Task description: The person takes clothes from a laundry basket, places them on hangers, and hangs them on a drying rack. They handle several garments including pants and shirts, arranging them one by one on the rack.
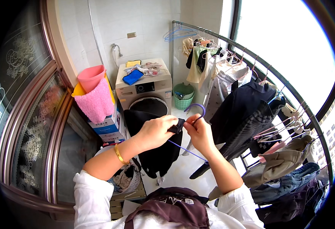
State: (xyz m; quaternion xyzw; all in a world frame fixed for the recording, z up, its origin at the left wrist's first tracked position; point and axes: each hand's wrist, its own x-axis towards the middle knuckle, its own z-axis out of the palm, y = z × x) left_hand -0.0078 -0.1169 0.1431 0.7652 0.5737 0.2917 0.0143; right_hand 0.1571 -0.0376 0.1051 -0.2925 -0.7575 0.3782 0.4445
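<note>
Near the centre, my left hand [156, 130] pinches the edge of a black garment [163, 148], whose cloth hangs down in front of the washing machine. My right hand [199, 133] grips a purple clothes hanger [196, 106] near the base of its hook, its fingertips touching the bunched edge of the garment. The hanger's thin lower bar runs slantwise beneath both hands. Part of the hanger is hidden behind my hands and the cloth, so how far it sits inside the garment cannot be told.
Clothes hang from a curved metal rail [273, 71] on the right. A front-loading washing machine [163, 86] bears cloths. Beside it stand a green basket [184, 98] and, at left, boxes [110, 128] under a pink bucket [91, 77]. A laundry basket [134, 181] is low left.
</note>
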